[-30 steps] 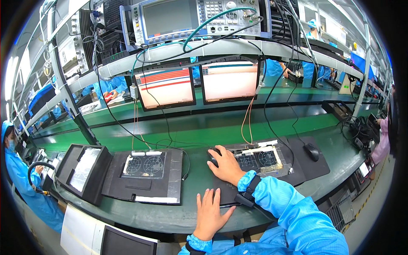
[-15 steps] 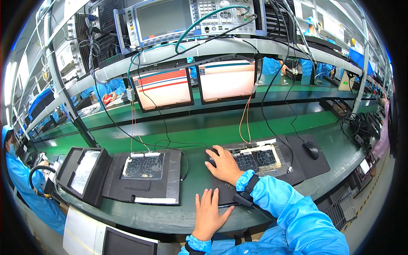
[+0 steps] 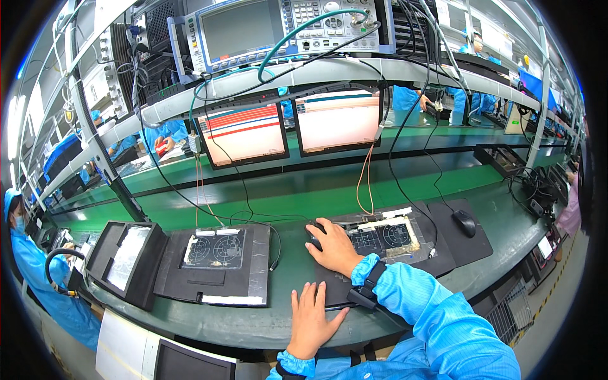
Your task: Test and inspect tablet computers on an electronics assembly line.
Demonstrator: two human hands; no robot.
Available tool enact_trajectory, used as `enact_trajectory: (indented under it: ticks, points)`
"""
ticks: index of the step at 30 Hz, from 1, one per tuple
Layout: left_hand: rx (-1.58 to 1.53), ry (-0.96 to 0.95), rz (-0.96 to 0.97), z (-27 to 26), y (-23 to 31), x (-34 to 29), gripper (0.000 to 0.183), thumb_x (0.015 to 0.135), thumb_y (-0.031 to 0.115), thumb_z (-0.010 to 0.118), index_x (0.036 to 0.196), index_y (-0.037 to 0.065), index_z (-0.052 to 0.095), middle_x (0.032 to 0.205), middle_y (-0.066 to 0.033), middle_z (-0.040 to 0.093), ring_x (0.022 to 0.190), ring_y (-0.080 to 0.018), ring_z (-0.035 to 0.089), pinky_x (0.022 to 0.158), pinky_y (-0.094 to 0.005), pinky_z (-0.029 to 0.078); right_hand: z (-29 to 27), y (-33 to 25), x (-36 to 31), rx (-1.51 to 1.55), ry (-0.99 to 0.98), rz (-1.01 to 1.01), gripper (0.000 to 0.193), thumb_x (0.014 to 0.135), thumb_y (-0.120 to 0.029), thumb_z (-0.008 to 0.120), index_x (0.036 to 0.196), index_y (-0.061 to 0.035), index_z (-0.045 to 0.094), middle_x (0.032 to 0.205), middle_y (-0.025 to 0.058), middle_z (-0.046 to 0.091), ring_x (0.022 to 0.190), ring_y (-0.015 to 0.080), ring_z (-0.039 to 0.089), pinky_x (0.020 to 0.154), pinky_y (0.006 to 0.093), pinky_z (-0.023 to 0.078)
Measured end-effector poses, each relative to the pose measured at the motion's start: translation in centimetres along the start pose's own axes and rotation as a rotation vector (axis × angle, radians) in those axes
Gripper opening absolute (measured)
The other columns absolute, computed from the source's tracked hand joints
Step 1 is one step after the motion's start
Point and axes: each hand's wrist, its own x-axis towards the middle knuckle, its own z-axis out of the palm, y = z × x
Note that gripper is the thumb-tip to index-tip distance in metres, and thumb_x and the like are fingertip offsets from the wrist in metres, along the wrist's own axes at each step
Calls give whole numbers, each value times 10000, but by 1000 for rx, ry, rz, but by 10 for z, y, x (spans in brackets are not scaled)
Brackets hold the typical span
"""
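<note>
My right hand is closed over a dark computer mouse, mostly hidden under the fingers, beside the left edge of a black test fixture marked with circles. Fingers apart, my left hand lies flat at the front edge of the green bench and holds nothing. To its left is a second black fixture with two circle targets on its clear plate. Behind the fixtures stand a left monitor, with red rows on its screen, and a right monitor.
A black foam box stands at the left. Another mouse rests on a dark pad to the right. Thin cables hang between the shelf and fixtures. Overhead sits a measuring instrument. A person in blue is at far left.
The view has shifted very slightly. Both my hands keep their places, the right one still on the mouse.
</note>
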Motion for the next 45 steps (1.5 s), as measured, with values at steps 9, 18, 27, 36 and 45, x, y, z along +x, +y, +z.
enact_trajectory:
  ticks: [9, 18, 27, 36, 45]
  points:
    - [-3, 8, 4, 0, 0, -1, 914, 883, 505, 881, 1522, -70, 571, 1516, -309, 586, 1496, -465, 504, 1280, -673, 284, 0, 0, 1, 0, -5, 2, 518, 981, -303, 765, 1434, -68, 678, 1496, 259, 581, 1350, 451, 596, 1162, 552, 456]
    - [5, 2, 4, 1, 0, 0, 911, 879, 505, 886, 1512, -73, 576, 1505, -309, 591, 1489, -468, 512, 1275, -676, 292, 0, -1, 0, 2, 20, 2, 513, 981, -301, 764, 1430, -66, 682, 1488, 259, 585, 1341, 449, 603, 1158, 549, 459]
    - [7, 8, 0, 2, 1, 1, 912, 866, 493, 905, 1507, -67, 577, 1487, -301, 608, 1474, -466, 531, 1261, -688, 308, 0, 1, 0, -4, 6, 11, 531, 998, -316, 760, 1462, -74, 667, 1504, 252, 565, 1332, 453, 602, 1141, 549, 482]
    - [9, 5, 1, 3, 1, 1, 903, 887, 524, 878, 1510, -55, 573, 1484, -293, 605, 1478, -469, 523, 1256, -697, 308, 2, 1, -1, 41, 38, 20, 527, 980, -319, 775, 1441, -80, 681, 1482, 248, 578, 1308, 457, 608, 1139, 544, 469]
    - [20, -34, -5, 4, -2, 1, 933, 840, 485, 911, 1513, -54, 556, 1491, -317, 575, 1454, -489, 519, 1256, -689, 311, 4, 2, 1, 59, 184, -57, 437, 878, -278, 819, 1244, -72, 701, 1260, 207, 622, 1075, 432, 675, 914, 557, 551]
